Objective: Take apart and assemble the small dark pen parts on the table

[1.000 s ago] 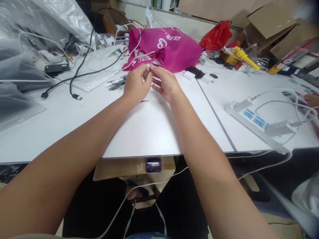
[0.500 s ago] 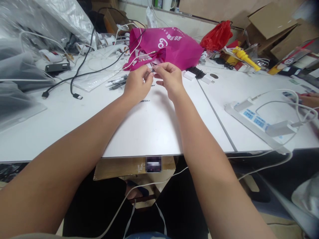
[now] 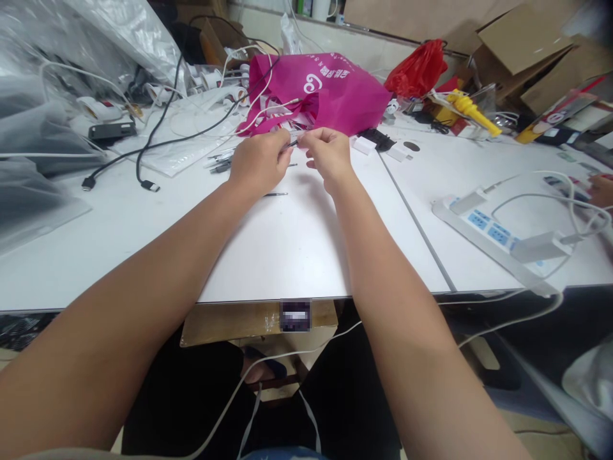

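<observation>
Over the white table (image 3: 287,249), just in front of a magenta bag (image 3: 330,89), my left hand (image 3: 258,163) and my right hand (image 3: 325,156) meet. Both pinch the ends of a small thin dark piece (image 3: 293,143) held between their fingertips. What the piece is cannot be made out. White cables spill from the bag's mouth right behind the fingers. A short dark pin (image 3: 276,194) lies on the table below my left hand.
Black cables (image 3: 143,147) and plastic bags (image 3: 43,128) crowd the left. White adapters (image 3: 364,144) lie right of the bag. A power strip (image 3: 483,230) with white chargers sits on the right. A red bag (image 3: 416,67) and cardboard boxes (image 3: 517,45) stand behind. Another person's hand (image 3: 602,190) shows at the right edge.
My right hand has lifted off the table and closed its fingers into a pinch at the left fingertips. Both hands have shifted slightly away from me, toward the bag.
</observation>
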Available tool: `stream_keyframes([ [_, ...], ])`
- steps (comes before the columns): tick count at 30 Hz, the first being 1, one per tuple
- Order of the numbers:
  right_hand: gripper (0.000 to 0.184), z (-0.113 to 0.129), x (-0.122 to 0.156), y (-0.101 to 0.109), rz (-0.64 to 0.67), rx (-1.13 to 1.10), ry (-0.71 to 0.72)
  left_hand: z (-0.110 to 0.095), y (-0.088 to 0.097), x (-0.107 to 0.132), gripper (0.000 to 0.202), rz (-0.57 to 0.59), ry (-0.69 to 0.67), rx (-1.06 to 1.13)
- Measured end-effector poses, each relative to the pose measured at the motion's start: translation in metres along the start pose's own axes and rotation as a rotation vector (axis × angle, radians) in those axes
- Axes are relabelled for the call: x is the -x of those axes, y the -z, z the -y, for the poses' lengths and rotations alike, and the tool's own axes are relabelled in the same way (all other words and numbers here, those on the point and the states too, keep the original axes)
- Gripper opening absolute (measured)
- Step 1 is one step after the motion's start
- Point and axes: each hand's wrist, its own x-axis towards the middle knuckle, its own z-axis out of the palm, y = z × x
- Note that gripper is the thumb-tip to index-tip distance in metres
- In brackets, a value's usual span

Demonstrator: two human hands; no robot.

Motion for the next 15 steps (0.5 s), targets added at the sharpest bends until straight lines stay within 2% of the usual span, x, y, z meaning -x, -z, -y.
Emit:
stream_keyframes([
  [6,0.02,0.006,0.006,-0.005,0.019,-0.026,0.0,-0.003,0.001,0.0,0.026,-0.046,0.036,0.076],
  [10,0.027,0.006,0.005,-0.005,0.024,-0.01,0.043,-0.001,-0.003,-0.002,0.026,-0.072,0.019,0.101],
  [15,0.028,0.004,0.002,-0.005,-0.018,0.004,0.096,0.004,-0.017,-0.007,0.027,-0.08,0.105,0.375],
])
